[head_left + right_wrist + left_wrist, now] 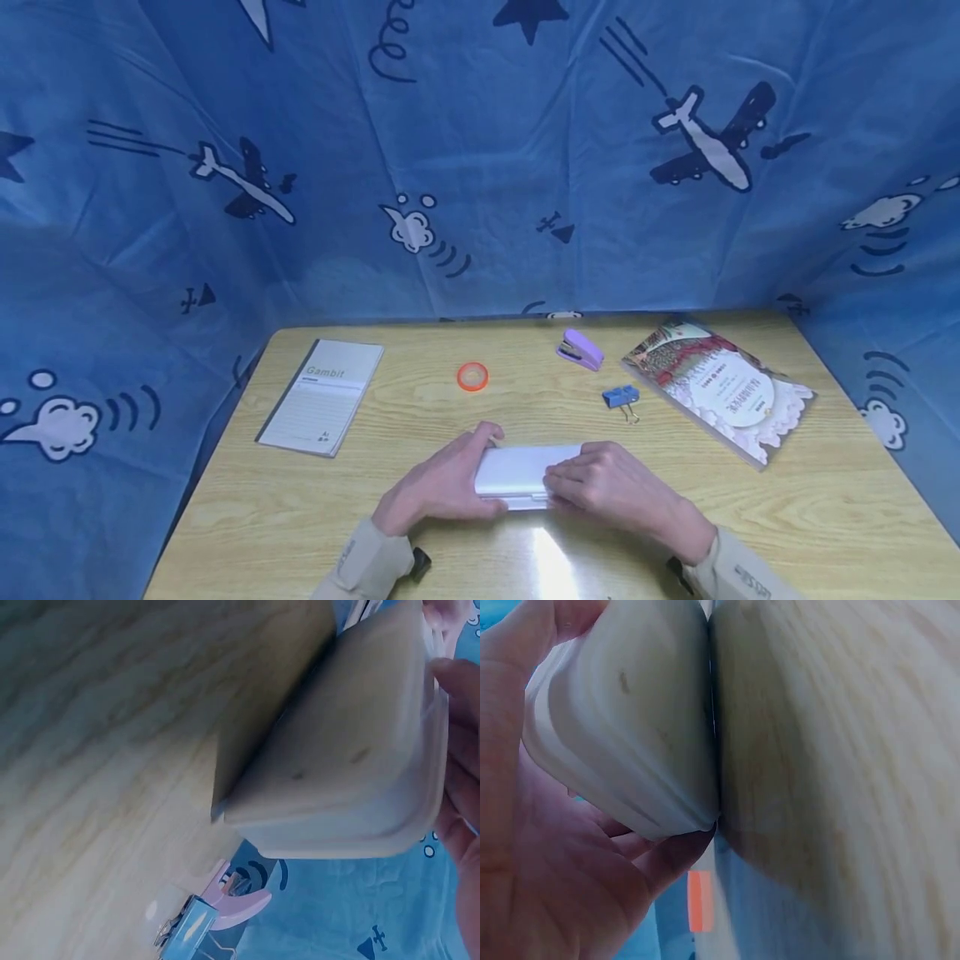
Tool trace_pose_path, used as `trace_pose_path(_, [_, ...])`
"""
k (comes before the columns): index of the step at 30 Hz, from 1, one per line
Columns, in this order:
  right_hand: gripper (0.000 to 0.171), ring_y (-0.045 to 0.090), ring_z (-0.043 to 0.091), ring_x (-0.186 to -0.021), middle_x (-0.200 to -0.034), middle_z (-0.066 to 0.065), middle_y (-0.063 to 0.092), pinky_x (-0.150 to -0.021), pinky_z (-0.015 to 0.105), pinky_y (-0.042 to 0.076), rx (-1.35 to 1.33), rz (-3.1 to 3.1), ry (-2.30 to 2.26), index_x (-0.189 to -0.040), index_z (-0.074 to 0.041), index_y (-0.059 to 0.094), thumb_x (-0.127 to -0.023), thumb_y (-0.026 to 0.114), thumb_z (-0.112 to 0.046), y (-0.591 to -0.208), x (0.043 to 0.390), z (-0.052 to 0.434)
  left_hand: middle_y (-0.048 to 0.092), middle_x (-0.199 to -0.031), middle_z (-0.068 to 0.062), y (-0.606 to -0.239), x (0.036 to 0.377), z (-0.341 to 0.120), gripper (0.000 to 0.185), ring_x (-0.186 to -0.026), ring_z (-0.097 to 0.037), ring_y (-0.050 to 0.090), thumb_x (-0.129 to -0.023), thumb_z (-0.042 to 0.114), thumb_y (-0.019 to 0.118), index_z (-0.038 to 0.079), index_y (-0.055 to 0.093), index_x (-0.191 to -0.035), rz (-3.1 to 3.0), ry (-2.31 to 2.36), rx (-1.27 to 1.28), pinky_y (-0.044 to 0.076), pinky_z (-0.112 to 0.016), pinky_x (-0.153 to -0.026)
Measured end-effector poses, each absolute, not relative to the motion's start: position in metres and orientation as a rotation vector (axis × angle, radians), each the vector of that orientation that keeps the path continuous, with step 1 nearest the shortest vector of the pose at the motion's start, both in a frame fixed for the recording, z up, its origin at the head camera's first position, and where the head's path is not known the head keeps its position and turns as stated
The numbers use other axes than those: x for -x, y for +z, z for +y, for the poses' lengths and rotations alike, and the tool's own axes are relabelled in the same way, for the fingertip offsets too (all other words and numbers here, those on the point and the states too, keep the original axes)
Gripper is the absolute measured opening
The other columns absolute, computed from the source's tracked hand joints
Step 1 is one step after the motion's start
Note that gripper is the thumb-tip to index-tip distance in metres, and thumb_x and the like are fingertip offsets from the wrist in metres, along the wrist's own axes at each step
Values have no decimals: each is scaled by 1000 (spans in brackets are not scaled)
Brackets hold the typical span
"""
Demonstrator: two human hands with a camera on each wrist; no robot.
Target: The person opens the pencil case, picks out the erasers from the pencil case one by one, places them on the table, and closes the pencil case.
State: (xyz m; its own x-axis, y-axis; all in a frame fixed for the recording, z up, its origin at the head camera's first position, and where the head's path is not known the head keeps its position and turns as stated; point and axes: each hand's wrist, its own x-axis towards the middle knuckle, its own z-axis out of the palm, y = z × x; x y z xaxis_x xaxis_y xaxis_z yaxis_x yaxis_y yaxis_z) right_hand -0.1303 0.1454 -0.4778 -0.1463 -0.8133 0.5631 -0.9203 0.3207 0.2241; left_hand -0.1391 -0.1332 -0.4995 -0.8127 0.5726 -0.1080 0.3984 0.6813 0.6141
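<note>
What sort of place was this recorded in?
Probably a screened-off indoor workspace: blue airplane-print fabric hangs behind and on both sides of a wood-grain table, on which a purple stapler sits.

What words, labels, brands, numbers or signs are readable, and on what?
"Gambit": on the notebook.
Notebook's smaller print: too small to read.
Illustrated booklet: lettering too small and blurred.
Left sleeve, right sleeve: lettering blurred.
White case: no readable text visible.

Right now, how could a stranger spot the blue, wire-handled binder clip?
On the wooden table, find the multicoloured paper booklet at right. Left of it, in front of the purple plastic stapler, sits the binder clip, set apart by silver wire handles.
</note>
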Motion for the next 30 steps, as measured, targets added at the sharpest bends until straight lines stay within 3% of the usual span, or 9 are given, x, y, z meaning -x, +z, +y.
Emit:
trace_pose_path(9, [17,72,0,-74,-87,-10,79,-58,14,51,-1518,-2048,294,-94,-17,77,-80,81,-25,-478,129,148,61,-114,2,-495,129,-127,89,-96,-10,56,-66,44,87,20,44,-140,2709,688,-867,51,-20,-76])
trace_pose_path(14, [18,74,2,-77,-90,-9,79,-60,14,53,-1521,-2044,292,-92,-19,76,-78,84,-27,-480,125,147,62,-126,-1,-490,120,-121,92,-109,-14,58,-64,39,90,20,44,-141,2807,471,-947,55,-26,-88])
trace_pose_path(19, [21,75,3,-79,-92,-8,80,-62,15,55,-1515,-2024,268,-95,-17,78,-76,84,-25,-482,125,147,56,-141,-3,-486,122,-130,108,-119,-17,55,-65,36,90,18,33,-155,2705,572,-855,54,-31,-97])
trace_pose_path(25, [14,75,2,-78,-88,-10,79,-59,14,53,-1505,-1995,326,-93,-17,78,-80,81,-24,-478,127,146,43,-156,-15,-489,133,-154,125,-145,-36,38,-64,47,94,8,24,-160,2696,609,-720,36,-54,-120])
trace_pose_path(30, [8,62,-5,-61,-75,-16,73,-54,12,46,-1449,-2026,512,-87,-19,72,-83,79,-18,-471,137,145,33,-162,-21,-494,136,-156,139,-151,-47,26,-56,59,93,6,20,-161,2741,513,-635,25,-63,-124])
